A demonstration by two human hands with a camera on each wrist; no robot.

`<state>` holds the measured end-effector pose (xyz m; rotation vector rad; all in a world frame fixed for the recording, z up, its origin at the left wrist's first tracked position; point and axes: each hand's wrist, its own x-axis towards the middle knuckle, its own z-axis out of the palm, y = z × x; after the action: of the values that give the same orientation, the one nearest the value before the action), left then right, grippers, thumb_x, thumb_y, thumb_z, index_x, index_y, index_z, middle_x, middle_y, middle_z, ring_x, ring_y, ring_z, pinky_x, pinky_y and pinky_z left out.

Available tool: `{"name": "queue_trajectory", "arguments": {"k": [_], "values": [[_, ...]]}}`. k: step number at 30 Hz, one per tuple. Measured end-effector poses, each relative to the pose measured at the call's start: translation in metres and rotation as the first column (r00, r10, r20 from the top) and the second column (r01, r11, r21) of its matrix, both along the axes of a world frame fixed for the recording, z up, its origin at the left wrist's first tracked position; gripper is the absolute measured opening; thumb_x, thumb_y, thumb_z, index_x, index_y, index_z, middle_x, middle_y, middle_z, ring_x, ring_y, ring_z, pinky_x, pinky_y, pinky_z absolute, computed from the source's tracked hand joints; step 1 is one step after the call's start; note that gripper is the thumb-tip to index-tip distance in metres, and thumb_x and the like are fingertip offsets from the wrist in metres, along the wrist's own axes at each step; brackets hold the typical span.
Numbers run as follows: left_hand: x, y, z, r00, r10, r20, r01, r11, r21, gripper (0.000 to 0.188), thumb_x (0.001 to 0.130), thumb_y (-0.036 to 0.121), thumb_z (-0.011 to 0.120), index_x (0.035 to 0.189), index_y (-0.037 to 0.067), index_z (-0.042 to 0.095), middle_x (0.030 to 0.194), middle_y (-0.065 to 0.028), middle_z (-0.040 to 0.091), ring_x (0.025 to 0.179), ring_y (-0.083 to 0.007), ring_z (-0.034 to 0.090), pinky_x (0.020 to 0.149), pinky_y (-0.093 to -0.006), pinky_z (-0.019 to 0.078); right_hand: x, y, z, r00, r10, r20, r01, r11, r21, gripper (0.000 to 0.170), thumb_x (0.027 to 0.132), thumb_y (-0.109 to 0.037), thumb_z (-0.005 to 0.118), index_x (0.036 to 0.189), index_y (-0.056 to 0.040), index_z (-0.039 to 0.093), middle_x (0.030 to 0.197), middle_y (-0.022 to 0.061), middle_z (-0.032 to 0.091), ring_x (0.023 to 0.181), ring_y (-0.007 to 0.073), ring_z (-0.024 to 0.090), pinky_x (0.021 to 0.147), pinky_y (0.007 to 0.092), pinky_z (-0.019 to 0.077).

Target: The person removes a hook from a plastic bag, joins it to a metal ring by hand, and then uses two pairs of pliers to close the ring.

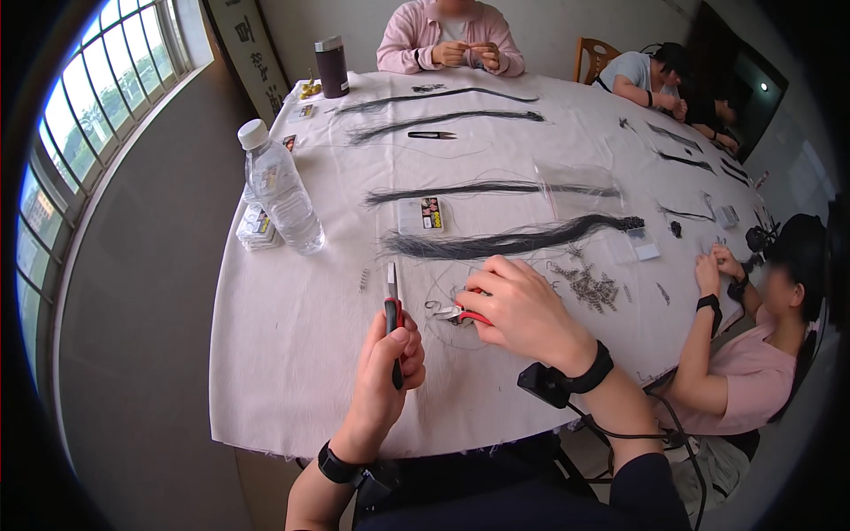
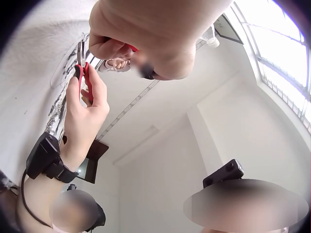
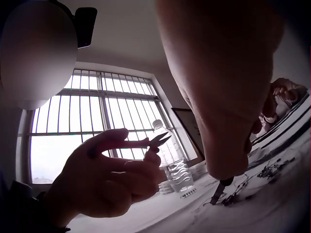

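My left hand (image 1: 387,358) grips red-and-black pliers (image 1: 392,305) upright, their metal jaws pointing away over the cloth. In the right wrist view those jaws stand slightly apart with nothing between them. Just to the right, my right hand (image 1: 522,310) holds a second pair of pliers (image 2: 83,73) by its red handles. Their tips point left, low over the tablecloth, right beside a small bent metal hook (image 1: 432,306). Thin dark wire loops lie beneath the tips. The right palm is hidden in the head view.
A pile of small metal pieces (image 1: 591,290) lies right of my right hand. Beyond are dark wire bundles (image 1: 513,239), a clear plastic box (image 1: 423,215) and a plastic bag (image 1: 575,186). A water bottle (image 1: 282,190) stands at left. Other people sit around the table.
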<state>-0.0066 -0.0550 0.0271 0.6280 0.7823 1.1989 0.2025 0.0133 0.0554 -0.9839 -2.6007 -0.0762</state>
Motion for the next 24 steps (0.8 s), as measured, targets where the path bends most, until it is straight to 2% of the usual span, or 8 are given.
{"name": "queue_trajectory", "arguments": {"k": [5,7,11,13,17,20,22,24], "values": [[0.0,0.0,0.0,1.0,-0.002,-0.002,0.002,1.0,0.01,0.028,0.09,0.032,0.054,0.106,0.01,0.048,0.082,0.0024,0.042,0.064,-0.0064,0.037,0.051,-0.0217,0.028,-0.016,0.01,0.011,0.984,0.015,0.179,-0.025,0.998,0.055,0.019,0.066,-0.012,0.073,0.085,-0.0097,0.07,0.089,-0.0001,0.062,0.095,0.0189,0.055,0.082,0.0321,0.0462],[0.0,0.0,0.0,1.0,-0.006,0.0,0.006,1.0,0.013,0.028,0.09,0.032,0.054,0.106,0.01,0.048,0.082,0.0023,0.042,0.064,-0.0064,0.037,0.051,-0.0216,0.028,-0.019,0.014,0.014,0.978,0.039,0.203,-0.052,0.997,0.057,0.007,0.066,-0.012,0.073,0.071,-0.0095,0.07,0.081,0.0003,0.062,0.093,0.0197,0.056,0.081,0.0324,0.045],[0.0,-0.001,0.0,1.0,-0.011,0.006,0.011,1.0,0.011,0.027,0.089,0.031,0.054,0.106,0.01,0.048,0.082,0.0023,0.042,0.064,-0.0064,0.037,0.051,-0.0213,0.028,-0.021,0.023,0.013,0.974,0.051,0.221,-0.06,0.998,0.034,0.008,0.065,-0.013,0.074,0.072,-0.0099,0.07,0.083,0.0006,0.063,0.094,0.02,0.057,0.082,0.0326,0.0454],[0.0,-0.001,0.001,1.0,-0.01,0.01,0.01,1.0,0.009,0.027,0.089,0.03,0.054,0.106,0.01,0.048,0.082,0.0022,0.042,0.064,-0.0064,0.037,0.051,-0.0213,0.0279,-0.02,0.026,0.013,0.974,0.078,0.212,-0.082,0.997,0.011,0.015,0.067,-0.013,0.071,0.082,-0.0127,0.072,0.081,-0.0006,0.062,0.089,0.0186,0.058,0.077,0.0332,0.0479],[0.0,-0.001,-0.001,1.0,-0.017,0.014,0.017,1.0,0.015,0.026,0.09,0.03,0.053,0.106,0.01,0.048,0.082,0.0022,0.042,0.064,-0.0062,0.036,0.051,-0.021,0.0274,-0.01,0.03,0.011,0.976,0.079,0.205,-0.066,0.996,-0.068,0.018,0.068,-0.015,0.072,0.086,-0.0127,0.073,0.084,0.0,0.064,0.087,0.0198,0.059,0.077,0.0336,0.0499],[-0.001,-0.001,0.001,0.999,-0.038,-0.027,0.039,0.999,0.028,0.024,0.091,0.029,0.052,0.105,0.01,0.047,0.082,0.0025,0.042,0.064,-0.0058,0.036,0.051,-0.0204,0.0272,0.004,0.029,0.011,0.984,0.087,0.155,-0.071,0.992,-0.105,0.025,0.068,-0.017,0.074,0.092,-0.0124,0.074,0.089,0.0005,0.067,0.086,0.0212,0.06,0.077,0.0342,0.0521],[0.0,-0.001,0.001,0.996,-0.062,-0.064,0.063,0.998,0.005,0.02,0.093,0.026,0.054,0.103,0.009,0.047,0.078,0.003,0.042,0.063,-0.0052,0.037,0.051,-0.0211,0.0287,0.015,0.019,0.015,0.999,-0.003,-0.033,0.0,0.996,-0.092,0.02,0.069,-0.018,0.074,0.089,-0.0126,0.074,0.083,0.0014,0.067,0.083,0.0218,0.062,0.073,0.0353,0.0537],[0.001,-0.001,-0.001,0.99,-0.093,-0.103,0.091,0.996,-0.022,0.018,0.094,0.023,0.055,0.1,0.009,0.046,0.075,0.0035,0.041,0.062,-0.0046,0.038,0.051,-0.0217,0.0303,0.026,0.011,0.017,0.994,-0.041,-0.098,0.031,0.994,-0.103,0.022,0.07,-0.017,0.074,0.092,-0.0126,0.075,0.087,0.0013,0.068,0.083,0.0218,0.062,0.074,0.0346,0.054]]}}
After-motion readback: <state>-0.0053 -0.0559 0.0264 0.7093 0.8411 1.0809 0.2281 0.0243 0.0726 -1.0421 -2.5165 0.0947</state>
